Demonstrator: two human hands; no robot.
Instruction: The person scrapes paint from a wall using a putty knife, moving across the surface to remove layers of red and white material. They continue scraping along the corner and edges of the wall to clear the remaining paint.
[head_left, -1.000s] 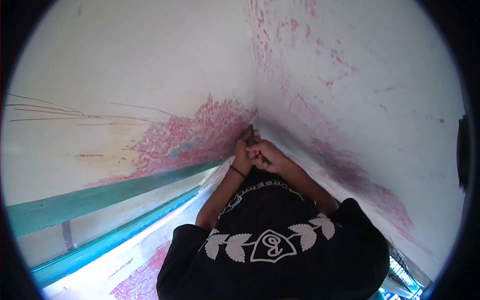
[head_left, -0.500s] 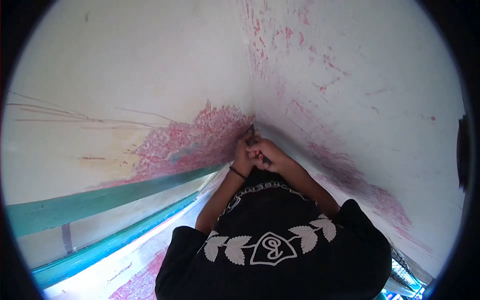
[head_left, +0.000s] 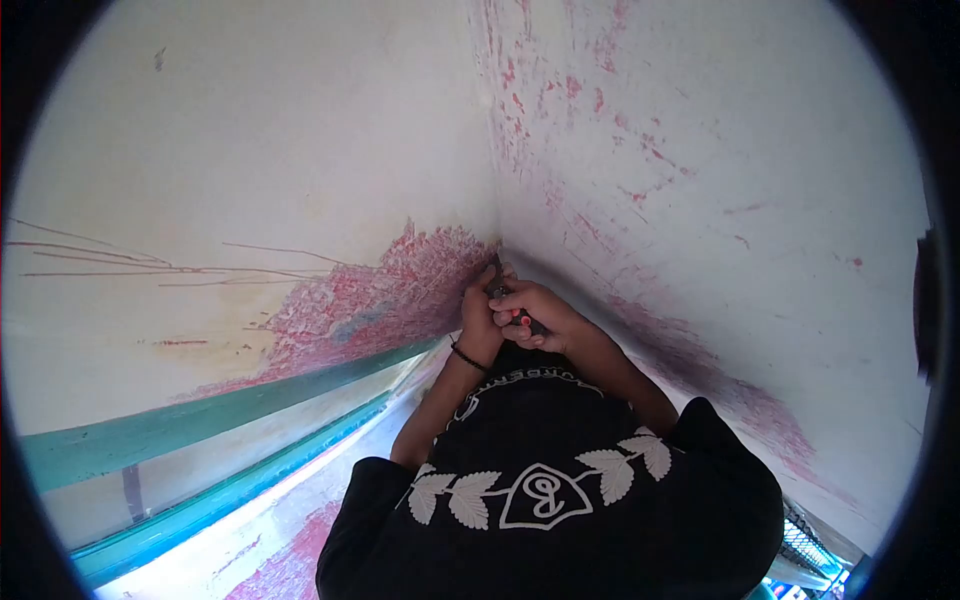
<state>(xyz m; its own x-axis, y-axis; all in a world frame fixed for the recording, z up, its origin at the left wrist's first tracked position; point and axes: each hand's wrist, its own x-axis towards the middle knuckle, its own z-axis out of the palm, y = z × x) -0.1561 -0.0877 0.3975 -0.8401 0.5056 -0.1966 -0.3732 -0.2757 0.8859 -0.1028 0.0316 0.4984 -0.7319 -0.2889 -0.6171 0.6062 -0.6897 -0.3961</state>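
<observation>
Both of my hands are together low in the corner where two walls meet. A scraper with a black and red handle (head_left: 534, 324) is gripped in my right hand (head_left: 545, 308), its fingers wrapped round the handle. My left hand (head_left: 482, 318), with a dark bracelet at the wrist, closes around the front part of the same tool. The dark blade points up into the corner, and its tip is partly hidden by my fingers. Beside my left hand the left wall has a rough pink patch (head_left: 370, 295) of worn paint.
A green ledge (head_left: 220, 410) runs along the left wall below the patch, with a turquoise bar (head_left: 240, 485) under it. The right wall (head_left: 760, 130) carries red flecks and a pink worn band (head_left: 740, 385). Dark mesh (head_left: 803, 540) shows at lower right.
The view has tilted slightly, so the walls appear a little lower and further left. Both hands stay at the corner on the scraper, with only a small shift.
</observation>
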